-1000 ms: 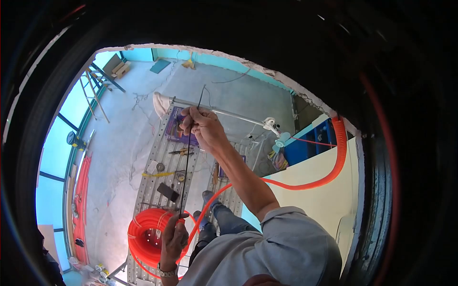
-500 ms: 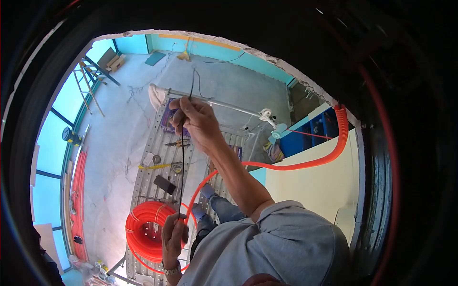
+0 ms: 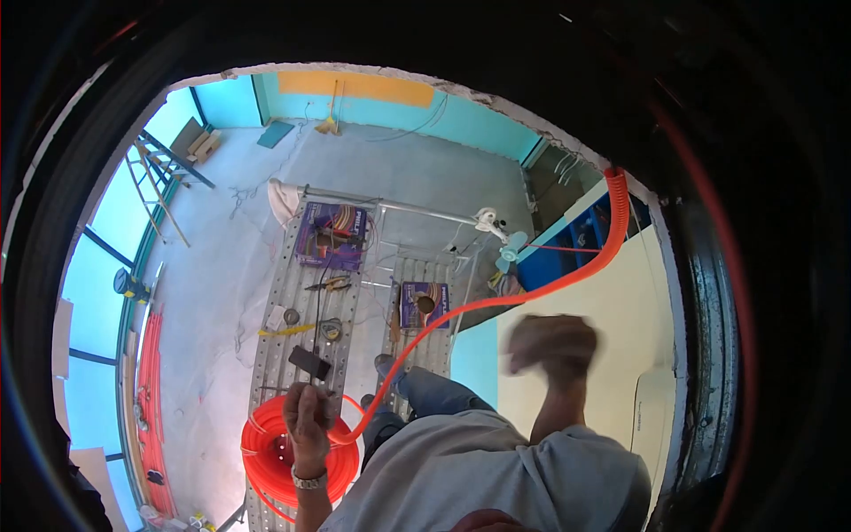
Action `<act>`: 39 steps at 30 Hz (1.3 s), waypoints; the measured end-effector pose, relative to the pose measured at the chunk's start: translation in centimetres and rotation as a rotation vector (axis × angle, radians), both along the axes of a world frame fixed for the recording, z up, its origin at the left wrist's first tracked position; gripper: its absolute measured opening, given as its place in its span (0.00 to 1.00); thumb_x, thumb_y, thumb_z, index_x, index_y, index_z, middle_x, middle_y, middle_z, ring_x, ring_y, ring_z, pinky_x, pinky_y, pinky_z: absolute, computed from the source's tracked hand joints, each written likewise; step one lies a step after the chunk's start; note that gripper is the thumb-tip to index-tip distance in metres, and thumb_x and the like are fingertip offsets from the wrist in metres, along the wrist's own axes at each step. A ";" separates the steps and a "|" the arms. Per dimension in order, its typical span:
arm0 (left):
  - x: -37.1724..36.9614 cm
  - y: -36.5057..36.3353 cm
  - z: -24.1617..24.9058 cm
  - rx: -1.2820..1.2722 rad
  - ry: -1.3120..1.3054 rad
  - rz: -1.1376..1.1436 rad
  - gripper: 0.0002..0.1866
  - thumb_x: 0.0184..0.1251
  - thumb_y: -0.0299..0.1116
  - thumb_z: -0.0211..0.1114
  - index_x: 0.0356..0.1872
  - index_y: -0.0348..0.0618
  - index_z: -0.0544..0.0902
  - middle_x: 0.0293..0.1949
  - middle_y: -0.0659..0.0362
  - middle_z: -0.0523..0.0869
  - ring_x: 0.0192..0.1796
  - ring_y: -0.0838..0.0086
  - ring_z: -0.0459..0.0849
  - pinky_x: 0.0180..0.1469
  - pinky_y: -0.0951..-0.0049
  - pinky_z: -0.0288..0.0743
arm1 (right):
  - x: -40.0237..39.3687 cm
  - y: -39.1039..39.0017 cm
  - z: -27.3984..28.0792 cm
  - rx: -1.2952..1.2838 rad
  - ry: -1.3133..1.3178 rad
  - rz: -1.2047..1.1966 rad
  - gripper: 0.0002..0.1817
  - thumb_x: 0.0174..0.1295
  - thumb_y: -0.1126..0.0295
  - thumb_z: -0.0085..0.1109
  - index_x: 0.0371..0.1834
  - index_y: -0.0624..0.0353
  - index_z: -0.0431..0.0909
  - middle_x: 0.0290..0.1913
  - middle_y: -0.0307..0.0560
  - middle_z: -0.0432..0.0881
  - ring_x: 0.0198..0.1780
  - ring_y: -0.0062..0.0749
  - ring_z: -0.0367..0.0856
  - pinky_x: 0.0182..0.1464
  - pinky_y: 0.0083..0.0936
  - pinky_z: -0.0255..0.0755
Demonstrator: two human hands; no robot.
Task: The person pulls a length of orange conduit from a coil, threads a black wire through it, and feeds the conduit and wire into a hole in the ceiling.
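At the lower left, my left hand [image 3: 308,421] is closed in a pinch on a thin black wire [image 3: 317,306], which runs up toward a purple box [image 3: 332,235]. Below and around that wrist lies a coil of orange corrugated conduit [image 3: 266,461]. My right hand [image 3: 551,344] is to the right, over the cream panel, smeared by motion, so its fingers and anything in them cannot be made out. From the coil, an orange conduit [image 3: 532,295] curves up to the opening's upper right edge.
Below me, a perforated metal platform [image 3: 280,355] holds pliers [image 3: 330,284], a yellow tape measure [image 3: 330,330], a black block [image 3: 309,362] and a second purple box [image 3: 425,305]. A small fan [image 3: 510,252] is fixed near the rail. A stepladder [image 3: 160,186] stands at the left.
My right hand has left the wire at the upper middle and swung down to the right. My left hand has shifted slightly up and left. The view has shifted, and both purple boxes are now uncovered.
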State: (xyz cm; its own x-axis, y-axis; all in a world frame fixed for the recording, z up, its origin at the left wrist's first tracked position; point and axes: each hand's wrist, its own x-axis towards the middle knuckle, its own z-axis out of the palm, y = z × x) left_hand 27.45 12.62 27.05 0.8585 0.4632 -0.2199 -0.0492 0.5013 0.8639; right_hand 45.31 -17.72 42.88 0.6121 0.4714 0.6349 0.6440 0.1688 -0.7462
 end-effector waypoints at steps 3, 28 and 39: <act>-0.2 1.7 -1.2 -0.094 -0.035 0.058 0.12 0.83 0.37 0.55 0.36 0.46 0.78 0.20 0.64 0.76 0.17 0.82 0.65 0.19 0.80 0.57 | 1.1 -2.0 1.2 0.363 -0.322 -0.549 0.11 0.79 0.64 0.48 0.50 0.61 0.71 0.33 0.46 0.77 0.37 0.32 0.77 0.46 0.30 0.70; -3.3 6.8 -7.1 -0.049 0.056 0.312 0.11 0.79 0.41 0.58 0.35 0.50 0.76 0.21 0.67 0.72 0.17 0.82 0.64 0.19 0.79 0.58 | 1.1 7.1 2.7 0.177 0.048 -0.315 0.25 0.77 0.75 0.47 0.74 0.62 0.54 0.28 0.40 0.75 0.24 0.15 0.72 0.27 0.14 0.67; 3.4 4.1 -1.9 -0.217 -0.170 0.194 0.11 0.81 0.41 0.57 0.38 0.47 0.76 0.23 0.66 0.72 0.21 0.82 0.65 0.23 0.78 0.58 | 3.3 10.6 2.1 0.172 -0.728 -0.628 0.12 0.75 0.73 0.56 0.56 0.69 0.77 0.50 0.54 0.81 0.48 0.38 0.81 0.54 0.33 0.75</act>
